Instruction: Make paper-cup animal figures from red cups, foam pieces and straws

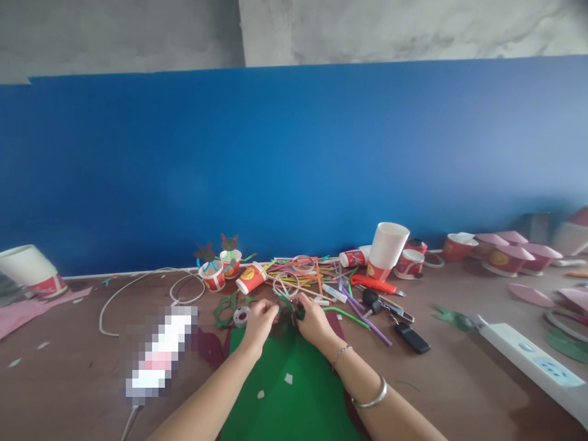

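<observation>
Over the top part of a green sheet point(289, 404), my left hand point(261, 321) pinches the edge of a small dark green piece of paper point(283, 312). Beside it, my right hand point(315, 321) is closed around a pair of scissors point(298, 311), whose dark handle shows between the fingers; the blades are hard to make out against the paper. Left of my left hand lie a roll of tape point(241, 316) and a cut green paper shape point(225, 311). Small white scraps point(288, 379) rest on the green sheet.
Behind my hands lie colourful pipe cleaners point(307, 269), paper cups point(252, 278) and a tall cup stack point(387, 251). An orange utility knife point(374, 284) and keys with a black fob point(412, 337) sit to the right. A white power strip point(533, 361) stands further right; a blue wall panel point(294, 159) rises behind.
</observation>
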### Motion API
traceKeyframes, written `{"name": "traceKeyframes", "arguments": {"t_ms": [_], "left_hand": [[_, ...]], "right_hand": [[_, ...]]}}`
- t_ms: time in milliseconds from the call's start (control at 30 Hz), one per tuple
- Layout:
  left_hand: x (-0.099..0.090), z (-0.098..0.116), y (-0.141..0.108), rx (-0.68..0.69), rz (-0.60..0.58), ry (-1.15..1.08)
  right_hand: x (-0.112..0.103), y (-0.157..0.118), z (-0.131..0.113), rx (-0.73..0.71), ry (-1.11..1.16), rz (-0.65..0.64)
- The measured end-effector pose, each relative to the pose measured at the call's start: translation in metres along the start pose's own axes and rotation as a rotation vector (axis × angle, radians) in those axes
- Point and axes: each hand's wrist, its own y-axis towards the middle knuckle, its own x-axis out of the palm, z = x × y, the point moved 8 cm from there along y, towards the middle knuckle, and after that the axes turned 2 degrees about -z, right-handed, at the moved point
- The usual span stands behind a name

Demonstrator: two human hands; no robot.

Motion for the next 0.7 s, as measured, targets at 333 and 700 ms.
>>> {"name": "traceKeyframes", "arguments": {"t_ms": [333,700], "left_hand": [[-0.005,0.025,-0.042,0.464,-0.146,0.521],[0.021,0.020,-0.063,0.561,-0.369,0.634]], "right_hand": [[-0.030,-0.001,0.032,0.225,0.404,0.341],[-0.053,-0.010,0.032,0.268,0.146,0.521]]}}
